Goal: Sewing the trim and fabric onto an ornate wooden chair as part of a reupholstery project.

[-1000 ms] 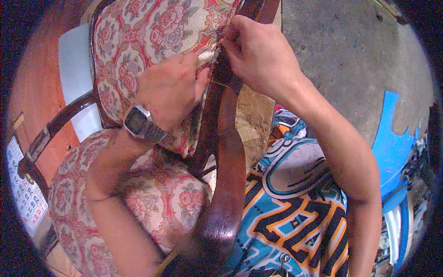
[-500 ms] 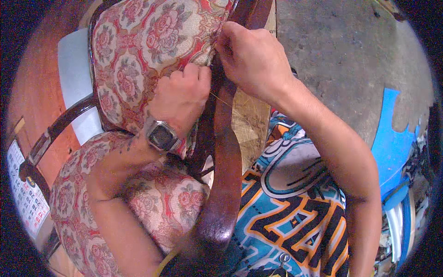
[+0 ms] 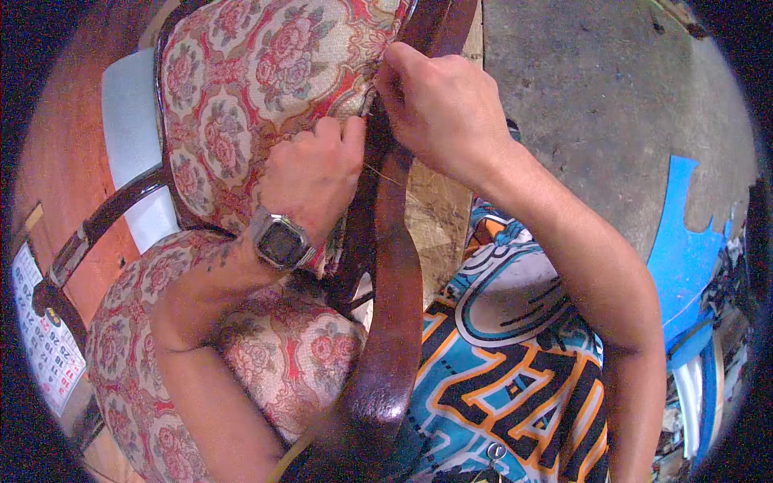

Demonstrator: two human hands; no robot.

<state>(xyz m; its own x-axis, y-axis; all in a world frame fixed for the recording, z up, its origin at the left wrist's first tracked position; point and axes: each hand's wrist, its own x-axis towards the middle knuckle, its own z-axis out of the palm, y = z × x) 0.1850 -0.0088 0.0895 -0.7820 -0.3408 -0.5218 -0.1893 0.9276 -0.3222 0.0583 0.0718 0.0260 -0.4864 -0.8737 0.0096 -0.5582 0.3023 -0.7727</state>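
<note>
A chair backrest covered in floral fabric (image 3: 286,68), cream with red and grey roses, fills the upper left. Its right edge runs along a dark, glossy wooden frame (image 3: 392,258). My left hand (image 3: 314,169), a digital watch (image 3: 282,241) on its wrist, lies low on that edge with its fingers curled closed on the fabric. Higher up, my right hand (image 3: 443,105) is closed in a pinch at the same edge, by the frame. Both hands' fingertips are mostly hidden. A thin yellowish strand (image 3: 378,171) shows beside my left hand.
Below is the chair's matching floral seat (image 3: 290,362), with a curved dark armrest (image 3: 121,201) at left. A printed calendar sheet (image 3: 47,330) lies beyond it. Concrete floor (image 3: 580,80) stretches to the right, with a cut blue sheet (image 3: 676,249) and scraps near the rim.
Both hands stay at the fabric edge with almost the same grip. My left wrist has turned slightly, and my right hand sits a touch lower in the picture.
</note>
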